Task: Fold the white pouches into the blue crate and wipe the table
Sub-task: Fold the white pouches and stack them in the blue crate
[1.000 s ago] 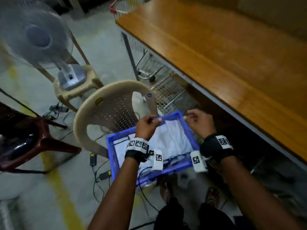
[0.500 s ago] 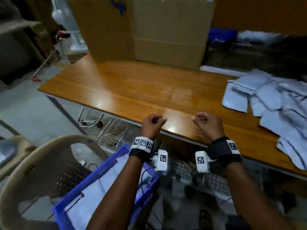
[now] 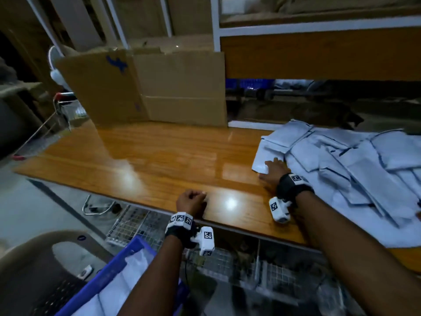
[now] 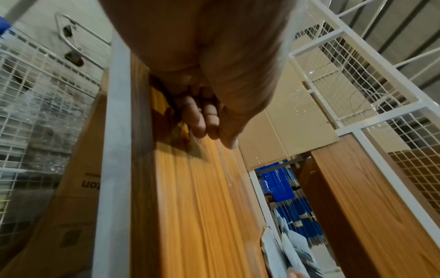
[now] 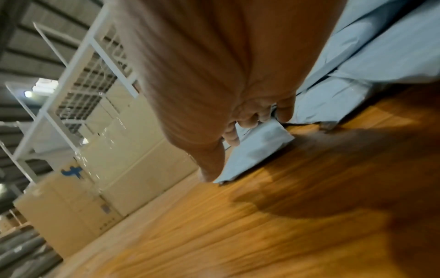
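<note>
A loose pile of white pouches [image 3: 346,165] covers the right side of the wooden table [image 3: 148,160]. My right hand [image 3: 271,171] is on the pile's left edge, its fingers [image 5: 252,120] curled over the near corner of one white pouch [image 5: 257,150], thumb beside it. My left hand [image 3: 192,198] hovers as an empty fist at the table's front edge, with its fingers [image 4: 204,120] curled into the palm. The blue crate [image 3: 123,254] sits low at the left on a chair, with folded white pouches [image 3: 118,283] inside.
Cardboard boxes [image 3: 159,87] stand along the table's back. A beige plastic chair [image 3: 34,258] holds the crate. A wire mesh cart [image 3: 136,224] sits under the table's front edge. A white metal rack [image 3: 216,33] rises behind the table.
Both hands left the crate and rose to the table. The view swung from the crate to the tabletop. My right hand reached right onto a pouch; the left stays a fist.
</note>
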The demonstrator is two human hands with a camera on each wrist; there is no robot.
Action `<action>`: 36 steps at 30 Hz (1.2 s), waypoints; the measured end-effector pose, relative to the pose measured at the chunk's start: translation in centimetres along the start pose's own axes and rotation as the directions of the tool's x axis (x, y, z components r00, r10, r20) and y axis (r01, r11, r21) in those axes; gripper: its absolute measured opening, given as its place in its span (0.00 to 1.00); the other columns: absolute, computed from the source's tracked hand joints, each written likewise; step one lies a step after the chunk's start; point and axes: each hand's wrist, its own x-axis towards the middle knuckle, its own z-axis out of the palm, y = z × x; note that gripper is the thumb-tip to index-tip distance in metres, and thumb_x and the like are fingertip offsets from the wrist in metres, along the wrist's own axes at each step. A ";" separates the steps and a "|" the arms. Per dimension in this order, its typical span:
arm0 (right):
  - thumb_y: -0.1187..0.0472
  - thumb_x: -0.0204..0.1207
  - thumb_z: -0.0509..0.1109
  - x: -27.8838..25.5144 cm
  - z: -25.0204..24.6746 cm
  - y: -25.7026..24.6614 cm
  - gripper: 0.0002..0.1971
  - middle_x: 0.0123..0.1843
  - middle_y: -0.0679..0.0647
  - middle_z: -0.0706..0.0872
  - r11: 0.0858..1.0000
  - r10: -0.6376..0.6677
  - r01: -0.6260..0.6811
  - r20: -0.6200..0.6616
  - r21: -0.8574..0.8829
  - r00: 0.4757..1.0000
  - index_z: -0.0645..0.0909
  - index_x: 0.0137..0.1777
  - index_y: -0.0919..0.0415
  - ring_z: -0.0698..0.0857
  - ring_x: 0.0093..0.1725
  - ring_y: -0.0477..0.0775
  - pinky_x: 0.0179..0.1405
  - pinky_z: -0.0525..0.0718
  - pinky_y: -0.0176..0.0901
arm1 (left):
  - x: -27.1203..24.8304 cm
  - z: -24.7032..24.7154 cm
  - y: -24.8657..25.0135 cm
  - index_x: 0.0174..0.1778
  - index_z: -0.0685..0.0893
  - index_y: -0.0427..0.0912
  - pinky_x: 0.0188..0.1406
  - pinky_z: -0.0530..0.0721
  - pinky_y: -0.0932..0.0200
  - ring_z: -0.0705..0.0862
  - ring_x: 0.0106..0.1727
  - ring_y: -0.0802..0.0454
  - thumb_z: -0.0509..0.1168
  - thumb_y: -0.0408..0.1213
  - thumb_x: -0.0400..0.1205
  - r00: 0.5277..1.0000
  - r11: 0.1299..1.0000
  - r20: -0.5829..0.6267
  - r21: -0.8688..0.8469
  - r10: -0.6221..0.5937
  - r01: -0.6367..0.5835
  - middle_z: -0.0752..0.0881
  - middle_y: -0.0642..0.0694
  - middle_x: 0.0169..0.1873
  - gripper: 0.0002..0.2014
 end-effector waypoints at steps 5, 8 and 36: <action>0.36 0.79 0.61 1.1 1.4 -0.3 0.44 0.87 0.65 0.49 0.996 -0.061 0.069 0.126 -0.057 0.990 0.52 0.86 0.60 0.52 0.85 0.67 0.82 0.59 0.59 | -0.2 -0.1 -0.2 0.34 0.86 0.40 0.32 0.82 0.51 0.85 0.35 0.44 0.79 0.37 0.75 0.998 0.999 -0.063 -0.033 -0.007 0.005 0.88 0.31 0.34 0.09; 0.36 0.81 0.59 -0.1 2.0 -1.8 0.43 0.88 0.62 0.45 0.985 -0.138 0.156 0.205 -0.074 0.969 0.47 0.87 0.58 0.48 0.86 0.64 0.83 0.57 0.58 | -0.6 -0.1 0.3 0.37 0.86 0.36 0.27 0.82 0.57 0.84 0.31 0.48 0.77 0.35 0.77 0.995 0.999 -0.094 -0.041 0.011 -0.015 0.87 0.38 0.31 0.08; 0.56 0.86 0.61 -9.8 4.1 -8.4 0.19 0.77 0.52 0.77 0.878 -0.451 0.394 0.194 0.274 0.871 0.77 0.75 0.51 0.79 0.72 0.53 0.68 0.75 0.42 | -0.5 0.7 2.6 0.28 0.73 0.46 0.24 0.72 0.62 0.77 0.24 0.50 0.82 0.58 0.64 1.000 0.906 0.000 0.423 0.004 -0.003 0.80 0.48 0.24 0.26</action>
